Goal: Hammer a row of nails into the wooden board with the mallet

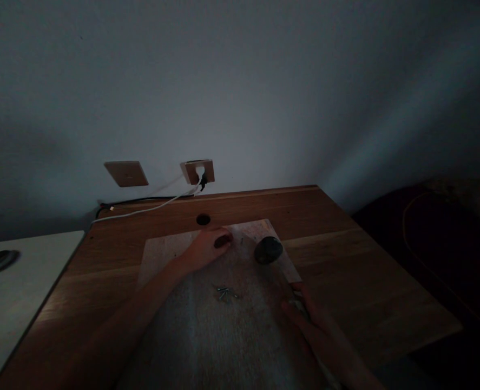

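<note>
Head view: one left hand (208,247), one right hand (307,317), one dark lump (268,250).

Left hand (208,246) stretched forward; right hand (304,317) nearer the body.

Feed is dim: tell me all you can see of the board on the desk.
The board is pale, flat, worn-looking, perhaps wood, lying on the brown desk. The left hand rests near its far edge, the right hand at its right edge. Screws and a dark round lump lie on it.
</note>
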Demonstrator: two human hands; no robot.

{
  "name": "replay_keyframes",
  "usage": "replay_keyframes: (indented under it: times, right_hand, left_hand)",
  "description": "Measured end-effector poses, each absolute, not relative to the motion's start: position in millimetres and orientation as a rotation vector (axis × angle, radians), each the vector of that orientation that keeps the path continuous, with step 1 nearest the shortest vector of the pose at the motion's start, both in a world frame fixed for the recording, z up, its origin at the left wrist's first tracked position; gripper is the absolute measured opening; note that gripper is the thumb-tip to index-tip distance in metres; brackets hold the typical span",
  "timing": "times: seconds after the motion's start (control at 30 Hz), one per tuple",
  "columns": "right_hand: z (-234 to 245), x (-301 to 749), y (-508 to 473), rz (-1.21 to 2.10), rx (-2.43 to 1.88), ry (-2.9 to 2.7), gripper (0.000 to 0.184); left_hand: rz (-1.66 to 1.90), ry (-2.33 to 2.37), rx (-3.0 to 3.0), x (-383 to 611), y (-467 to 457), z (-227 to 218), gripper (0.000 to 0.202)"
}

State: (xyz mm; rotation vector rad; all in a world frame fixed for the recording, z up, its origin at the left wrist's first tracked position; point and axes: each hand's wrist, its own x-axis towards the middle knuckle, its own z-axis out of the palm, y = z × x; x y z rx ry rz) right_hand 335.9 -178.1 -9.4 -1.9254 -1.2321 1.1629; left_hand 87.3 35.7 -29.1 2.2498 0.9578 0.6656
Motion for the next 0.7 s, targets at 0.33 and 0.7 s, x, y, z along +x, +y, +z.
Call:
replay_keyframes:
  times: [0.33,0.7]
  right_hand:
    - [4.0,326.0,-169.7,1.175,-1.898,-1.269,0.049]
    - [17.1,298.3,-130.3,1.163,-1.851,-1.402,0.049]
  left_hand:
    - [0.621,1.003,2.201,88.5,35.3,-32.6,0.009]
    - [0.643,1.009,2.149,88.5,32.7,-30.6,0.037]
